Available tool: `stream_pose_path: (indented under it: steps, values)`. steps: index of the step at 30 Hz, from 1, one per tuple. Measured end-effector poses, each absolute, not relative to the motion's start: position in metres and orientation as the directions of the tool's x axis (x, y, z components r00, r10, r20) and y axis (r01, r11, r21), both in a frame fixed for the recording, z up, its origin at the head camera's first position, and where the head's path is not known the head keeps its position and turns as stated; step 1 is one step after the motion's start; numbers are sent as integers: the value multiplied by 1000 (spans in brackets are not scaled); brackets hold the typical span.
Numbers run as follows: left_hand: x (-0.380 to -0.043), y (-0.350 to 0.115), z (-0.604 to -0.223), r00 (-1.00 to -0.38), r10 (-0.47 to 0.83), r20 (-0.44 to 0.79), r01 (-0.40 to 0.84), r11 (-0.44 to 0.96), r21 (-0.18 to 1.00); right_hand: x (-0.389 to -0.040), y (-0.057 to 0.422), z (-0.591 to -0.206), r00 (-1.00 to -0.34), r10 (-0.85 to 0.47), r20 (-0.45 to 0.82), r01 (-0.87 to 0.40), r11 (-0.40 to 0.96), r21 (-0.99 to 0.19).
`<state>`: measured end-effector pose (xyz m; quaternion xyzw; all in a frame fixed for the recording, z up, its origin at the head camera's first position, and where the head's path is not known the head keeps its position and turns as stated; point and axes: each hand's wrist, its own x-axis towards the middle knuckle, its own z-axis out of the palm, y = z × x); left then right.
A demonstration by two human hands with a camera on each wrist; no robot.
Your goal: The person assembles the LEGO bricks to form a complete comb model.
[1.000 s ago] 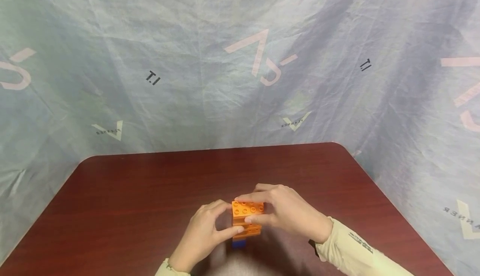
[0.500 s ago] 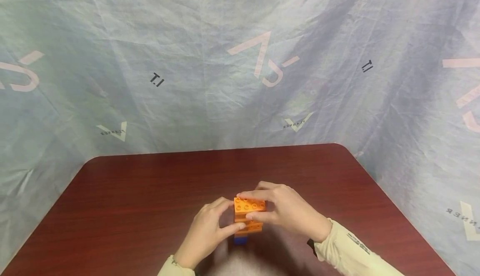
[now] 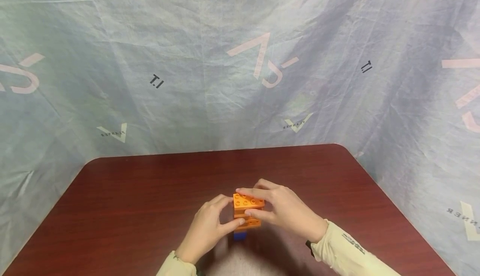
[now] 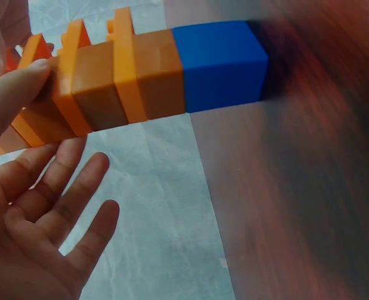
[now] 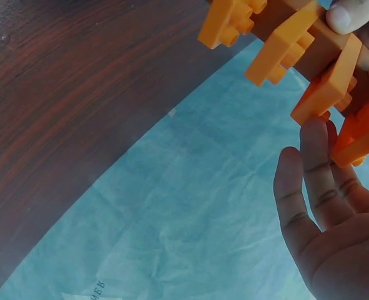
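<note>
A tower of toy building bricks is held between both hands above or on the table. Its lowest piece is a blue brick (image 3: 240,236); I cannot tell whether it touches the tabletop. Above it, narrow orange-brown bricks (image 4: 159,74) alternate with wider orange plates (image 5: 284,44) that jut out to one side, studs up. My left hand (image 3: 210,227) pinches the upper tower from the left, thumb in front and fingers behind. My right hand (image 3: 288,206) grips the studded top orange brick (image 3: 243,202), its thumb at the front and fingers across the back edge.
The dark red wooden table (image 3: 150,192) spreads out around the hands, with a paler glossy patch at the near edge. Grey-blue printed fabric (image 3: 187,80) hangs behind and beside the table.
Both hands and the brick tower have shifted slightly up in the head view, away from me. The grips look the same. The camera has also moved a little.
</note>
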<state>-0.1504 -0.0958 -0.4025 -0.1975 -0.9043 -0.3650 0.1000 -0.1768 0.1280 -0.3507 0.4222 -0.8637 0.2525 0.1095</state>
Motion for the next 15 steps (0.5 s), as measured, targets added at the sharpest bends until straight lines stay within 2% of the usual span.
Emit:
stream_pose_path:
  steps: [6,15]
  values:
    - [-149,-95,-400,-899,288,330,437,651,621,-176,128,-351,-630,-666,399,-776,521,-357]
    - [-149,-95,-399,-897,295,329,441,644,625,-174,127,-350,-629,-672,390,-777,549,-308]
